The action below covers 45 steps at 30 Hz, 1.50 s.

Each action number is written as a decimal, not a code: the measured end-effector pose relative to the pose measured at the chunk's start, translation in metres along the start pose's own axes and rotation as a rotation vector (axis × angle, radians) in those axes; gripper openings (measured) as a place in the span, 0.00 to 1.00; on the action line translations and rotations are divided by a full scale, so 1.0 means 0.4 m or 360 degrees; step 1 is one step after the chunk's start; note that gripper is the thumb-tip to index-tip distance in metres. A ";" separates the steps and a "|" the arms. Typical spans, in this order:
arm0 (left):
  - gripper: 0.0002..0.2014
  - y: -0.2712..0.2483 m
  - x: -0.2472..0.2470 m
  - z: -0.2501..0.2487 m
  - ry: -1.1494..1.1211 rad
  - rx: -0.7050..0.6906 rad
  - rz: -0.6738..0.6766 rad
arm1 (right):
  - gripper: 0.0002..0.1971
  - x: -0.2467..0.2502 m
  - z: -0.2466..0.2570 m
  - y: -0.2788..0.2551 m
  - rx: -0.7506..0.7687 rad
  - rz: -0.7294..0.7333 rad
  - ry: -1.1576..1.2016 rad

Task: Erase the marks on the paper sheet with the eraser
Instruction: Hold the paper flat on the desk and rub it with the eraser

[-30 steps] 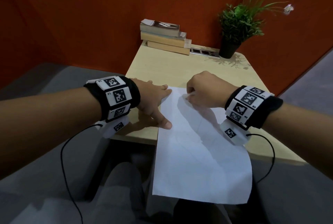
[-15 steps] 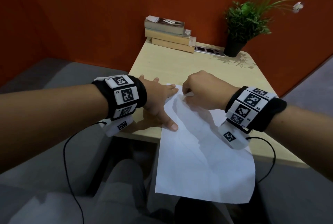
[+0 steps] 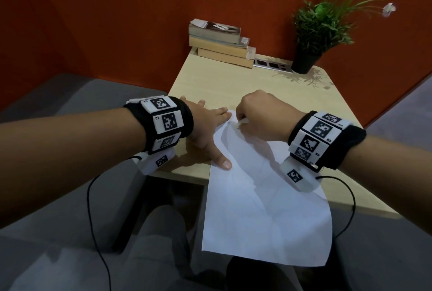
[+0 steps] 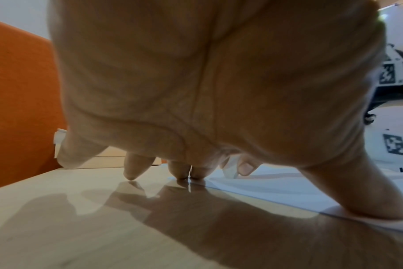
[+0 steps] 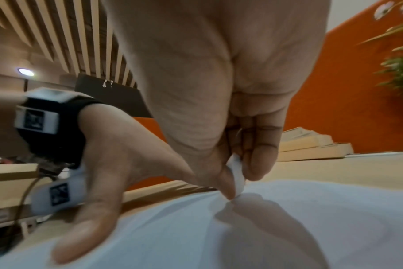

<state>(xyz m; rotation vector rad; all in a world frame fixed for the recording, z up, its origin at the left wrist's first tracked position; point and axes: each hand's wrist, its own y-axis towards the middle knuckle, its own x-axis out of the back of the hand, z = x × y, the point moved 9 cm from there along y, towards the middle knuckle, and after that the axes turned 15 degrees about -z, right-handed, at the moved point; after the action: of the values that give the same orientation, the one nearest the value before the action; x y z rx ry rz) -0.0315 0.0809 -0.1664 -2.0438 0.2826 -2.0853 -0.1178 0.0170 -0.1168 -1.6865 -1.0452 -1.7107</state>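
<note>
A white paper sheet [image 3: 266, 202] lies on the light wooden table [image 3: 210, 85], its near half hanging over the front edge. Faint marks show on it. My right hand [image 3: 257, 115] pinches a small white eraser [image 3: 243, 121] between thumb and fingers at the sheet's far left corner; in the right wrist view the eraser [image 5: 237, 177] touches the paper [image 5: 288, 227]. My left hand [image 3: 205, 131] lies flat with fingers spread, its thumb and fingertips pressing the sheet's left edge. In the left wrist view the eraser [image 4: 229, 168] shows beyond my left hand's fingertips [image 4: 189, 174].
A stack of books [image 3: 222, 42] sits at the table's far edge by the orange wall. A power strip [image 3: 272, 65] and a potted plant [image 3: 313, 33] stand at the far right. My legs are below the table's front edge.
The right hand with the eraser has shifted slightly left across the sheet's far corner. The left hand keeps pressing the left edge. The head view has tilted a little.
</note>
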 end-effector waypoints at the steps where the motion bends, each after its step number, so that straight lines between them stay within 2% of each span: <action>1: 0.74 0.001 -0.003 0.000 -0.0004 -0.0004 0.0005 | 0.07 -0.003 0.015 -0.004 0.0043 0.0009 -0.0006; 7: 0.74 -0.005 0.001 -0.003 0.0012 0.0020 0.0042 | 0.06 0.006 -0.011 0.001 -0.0007 0.0006 -0.0066; 11: 0.73 -0.004 -0.001 -0.002 0.0010 0.0010 0.0040 | 0.08 -0.004 0.037 -0.010 0.0125 0.0034 -0.0046; 16: 0.72 -0.007 0.002 -0.004 0.0042 0.0033 0.0038 | 0.08 0.008 -0.004 0.001 0.0027 -0.0002 -0.0152; 20: 0.73 -0.003 -0.005 -0.003 0.0035 0.0021 0.0043 | 0.08 -0.008 0.036 -0.012 0.0125 0.0012 -0.0137; 25: 0.71 -0.008 0.007 -0.008 0.0058 0.0032 0.0031 | 0.08 0.008 -0.010 0.000 0.0009 -0.0016 -0.0161; 29: 0.70 -0.007 0.004 -0.011 0.0059 0.0024 0.0034 | 0.07 -0.012 0.049 -0.012 0.0159 0.0010 -0.0130; 34: 0.72 -0.006 0.004 -0.004 0.0051 0.0039 0.0033 | 0.08 0.003 -0.004 -0.004 0.0032 -0.0032 -0.0076; 38: 0.73 -0.005 0.001 -0.005 0.0033 0.0046 0.0043 | 0.09 0.003 0.024 -0.028 0.0140 0.0059 0.0086; 41: 0.72 -0.006 0.012 -0.007 0.0000 0.0031 0.0043 | 0.09 0.056 -0.025 -0.034 0.0099 -0.0045 0.0124; 45: 0.75 0.005 0.030 0.001 -0.0044 -0.0068 -0.0082 | 0.08 0.051 -0.090 -0.084 -0.0036 0.0037 0.0191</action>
<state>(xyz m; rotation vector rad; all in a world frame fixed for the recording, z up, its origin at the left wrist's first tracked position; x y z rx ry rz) -0.0315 0.0756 -0.1552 -2.1249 0.2753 -2.0961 -0.1678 0.0101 -0.0997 -1.5823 -0.9514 -1.7914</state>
